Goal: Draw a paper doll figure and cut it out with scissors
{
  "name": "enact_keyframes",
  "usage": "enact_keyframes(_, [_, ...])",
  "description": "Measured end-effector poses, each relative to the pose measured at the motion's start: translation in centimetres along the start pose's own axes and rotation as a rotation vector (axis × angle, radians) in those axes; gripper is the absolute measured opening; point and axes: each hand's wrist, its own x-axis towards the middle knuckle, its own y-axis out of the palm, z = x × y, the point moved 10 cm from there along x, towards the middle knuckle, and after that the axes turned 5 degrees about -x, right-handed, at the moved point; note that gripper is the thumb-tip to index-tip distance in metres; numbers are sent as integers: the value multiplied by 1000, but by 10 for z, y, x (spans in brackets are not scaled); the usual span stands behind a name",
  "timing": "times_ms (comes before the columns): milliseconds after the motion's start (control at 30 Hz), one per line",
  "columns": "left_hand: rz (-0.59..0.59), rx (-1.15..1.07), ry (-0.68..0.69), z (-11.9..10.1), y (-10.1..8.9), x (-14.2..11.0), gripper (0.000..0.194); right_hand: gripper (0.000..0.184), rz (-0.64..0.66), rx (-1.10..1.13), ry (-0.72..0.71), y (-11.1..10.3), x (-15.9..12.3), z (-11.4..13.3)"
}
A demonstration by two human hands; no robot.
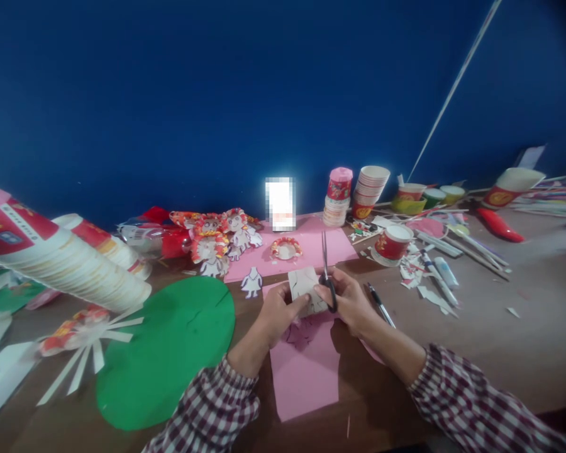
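Note:
Between both hands is a piece of white paper (302, 281) with dark drawn lines. My left hand (279, 311) pinches its lower left side, thumb on top. On its right side, my right hand (346, 299) is closed around the handles of black scissors (329, 292), with fingertips also touching the paper. The blades point up and away, beside the paper. Beneath the hands lies a pink sheet (306, 384) with some dark marks. A small white paper cutout of a body (251, 282) rests to the left of my left hand.
At left are a green oval sheet (170, 352) and leaning stacked paper cups (75, 264). Paper lion-like figures (212, 236) and a ring-shaped piece (286, 249) lie on pink paper behind. A pen (380, 305), a red-and-white cup (392, 242), scraps and glue tubes (446, 272) are at right.

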Motion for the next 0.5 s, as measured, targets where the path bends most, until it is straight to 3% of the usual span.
enact_keyframes(100, [-20,-61,35,-5,-5,1,32,39,26,-29,-9,2,0,3])
enact_keyframes(267, [-141,-205,74,-6,-27,5,35,39,202,-162,-1,19,-5,0])
enact_keyframes(500, [-198,-308,109,-5,-35,6,35,34,347,-172,-35,36,-12,4])
